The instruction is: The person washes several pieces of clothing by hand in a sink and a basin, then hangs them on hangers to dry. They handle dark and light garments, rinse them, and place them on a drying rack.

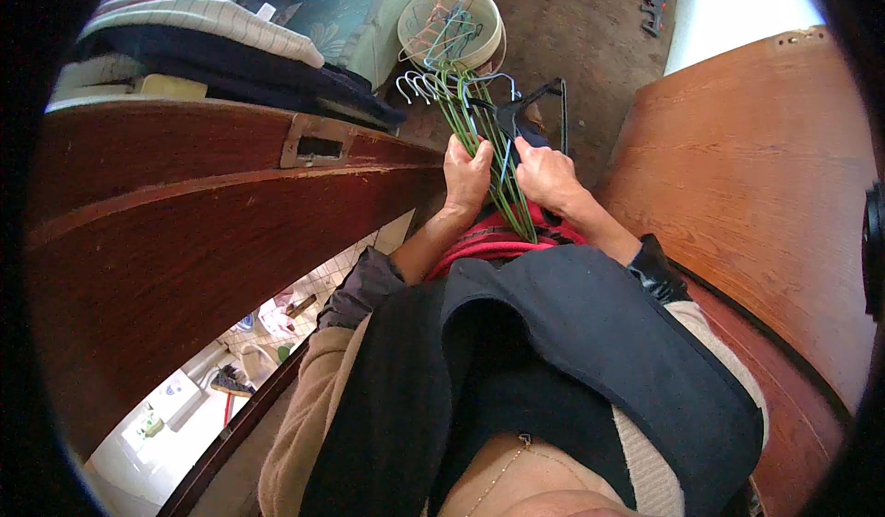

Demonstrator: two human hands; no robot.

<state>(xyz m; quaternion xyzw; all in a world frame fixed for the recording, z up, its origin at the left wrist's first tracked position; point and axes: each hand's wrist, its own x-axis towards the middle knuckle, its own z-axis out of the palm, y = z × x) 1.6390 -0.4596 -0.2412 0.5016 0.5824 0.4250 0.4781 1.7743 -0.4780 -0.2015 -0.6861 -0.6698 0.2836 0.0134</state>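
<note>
My left hand (469, 175) grips a bundle of green wire clothes hangers (511, 206), their pale hooks pointing away from me. Light blue hangers (507, 161) cross through the bundle. My right hand (550, 173) is closed at the bundle's right side, by a black hanger (508, 113); its fingers are partly hidden, and exactly which hangers it holds is unclear. Beyond the hooks, more pink, blue and green hangers stand in a white bucket (494, 16) on the floor. Red cloth (484, 237) lies under the lower ends of the green hangers, at my lap.
A dark wooden door (207, 240) with a latch hole stands at my left, and a lighter wooden panel (747, 192) at my right. Folded clothes (200, 30) lie beside a pale blue floral surface (352, 9) at the upper left. A small dark object (652, 11) rests on the floor.
</note>
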